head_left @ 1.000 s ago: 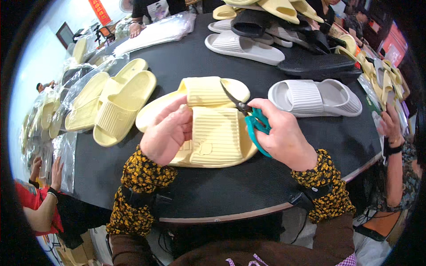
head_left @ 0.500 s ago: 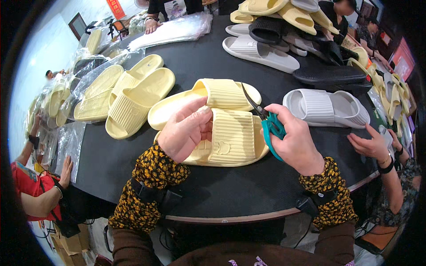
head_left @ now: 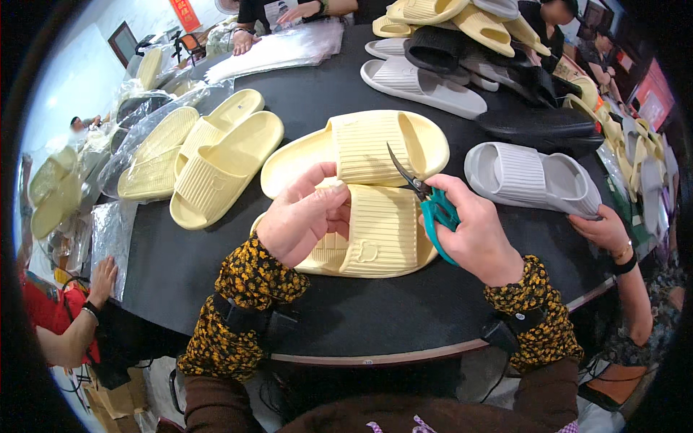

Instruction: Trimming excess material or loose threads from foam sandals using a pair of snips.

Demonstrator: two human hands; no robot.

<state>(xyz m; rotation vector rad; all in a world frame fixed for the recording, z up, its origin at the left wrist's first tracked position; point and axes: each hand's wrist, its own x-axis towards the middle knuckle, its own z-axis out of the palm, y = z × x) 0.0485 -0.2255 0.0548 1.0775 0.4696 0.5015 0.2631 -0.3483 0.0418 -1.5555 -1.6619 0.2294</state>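
Note:
Two pale yellow ribbed slide slippers lie side by side before me: a nearer slipper (head_left: 379, 238) with a small raised outline on its strap, and a farther slipper (head_left: 368, 148). My left hand (head_left: 303, 220) is closed at the strap's left opening of the nearer slipper, with some fingertips hidden behind the thumb and inside the opening. In my right hand (head_left: 480, 234) is a pair of scissors (head_left: 438, 215) with teal handles and dark curved blades. The blades point up and left, over the farther slipper's toe end.
Another yellow pair (head_left: 224, 173) and a bagged pair (head_left: 151, 162) lie left. Grey slippers (head_left: 530, 173) sit right, with a co-worker's hand (head_left: 603, 227) at them. Mixed slippers (head_left: 440, 58) are piled at the back, near a stack of clear bags (head_left: 281, 54). Another person's hand (head_left: 103, 280) rests left.
The farther yellow slipper has shifted right. My left hand and the scissors have barely moved. The right co-worker's hand now touches the grey slippers, and a bagged yellow pair has come up at far left.

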